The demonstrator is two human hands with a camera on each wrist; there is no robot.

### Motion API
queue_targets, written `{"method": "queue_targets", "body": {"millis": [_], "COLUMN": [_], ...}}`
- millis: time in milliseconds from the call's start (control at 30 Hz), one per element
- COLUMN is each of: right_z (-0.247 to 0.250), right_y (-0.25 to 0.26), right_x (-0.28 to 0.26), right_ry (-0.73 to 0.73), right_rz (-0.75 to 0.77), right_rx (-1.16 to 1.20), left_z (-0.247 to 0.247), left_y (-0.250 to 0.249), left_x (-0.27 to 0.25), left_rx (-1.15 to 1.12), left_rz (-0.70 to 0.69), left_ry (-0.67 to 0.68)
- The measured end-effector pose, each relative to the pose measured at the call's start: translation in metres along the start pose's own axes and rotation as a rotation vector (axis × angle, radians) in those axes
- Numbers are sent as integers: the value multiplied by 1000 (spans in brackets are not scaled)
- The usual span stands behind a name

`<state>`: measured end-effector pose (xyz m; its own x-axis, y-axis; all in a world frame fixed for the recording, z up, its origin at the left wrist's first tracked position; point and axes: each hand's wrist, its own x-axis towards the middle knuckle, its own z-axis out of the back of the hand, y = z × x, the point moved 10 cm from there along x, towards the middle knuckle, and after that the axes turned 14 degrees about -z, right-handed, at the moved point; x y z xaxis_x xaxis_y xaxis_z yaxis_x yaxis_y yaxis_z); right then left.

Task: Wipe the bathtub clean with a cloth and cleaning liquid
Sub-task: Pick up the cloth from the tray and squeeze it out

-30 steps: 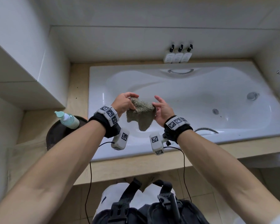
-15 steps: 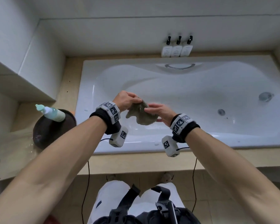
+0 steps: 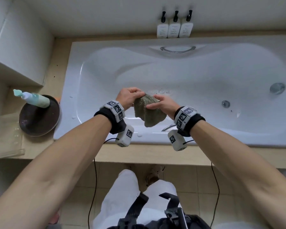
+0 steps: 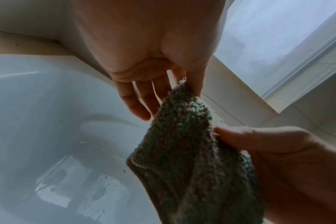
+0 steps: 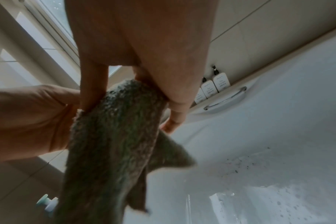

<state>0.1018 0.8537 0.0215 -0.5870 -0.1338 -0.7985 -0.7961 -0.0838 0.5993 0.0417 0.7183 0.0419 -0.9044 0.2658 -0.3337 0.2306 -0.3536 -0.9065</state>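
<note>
Two hands share the work: our left hand pinches the top corner of the grey-green terry cloth between thumb and forefinger, its other fingers loose, while our right hand curls round the opposite upper edge, so the cloth hangs folded below our fingers. It looks soft, limp and light, probably damp, best bunched into the palm for scrubbing. Beneath our fingertips the glossy white bathtub shows wet patches and dark specks, likely slippery, with a pale green pump bottle well off beyond our left knuckles.
</note>
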Motion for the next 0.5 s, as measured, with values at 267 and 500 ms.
{"method": "queue_targets", "body": {"millis": [267, 500], "right_z": [54, 91], "right_y": [-18, -35], "right_x": [26, 70], "right_ry": [-186, -362], "right_rz": [-90, -171], "right_rx": [-6, -2], "left_z": [6, 62], "left_y": [25, 74], "left_x": [25, 49], "left_rx": [116, 415], "left_rz": [41, 136], "left_ry": [-44, -39]}}
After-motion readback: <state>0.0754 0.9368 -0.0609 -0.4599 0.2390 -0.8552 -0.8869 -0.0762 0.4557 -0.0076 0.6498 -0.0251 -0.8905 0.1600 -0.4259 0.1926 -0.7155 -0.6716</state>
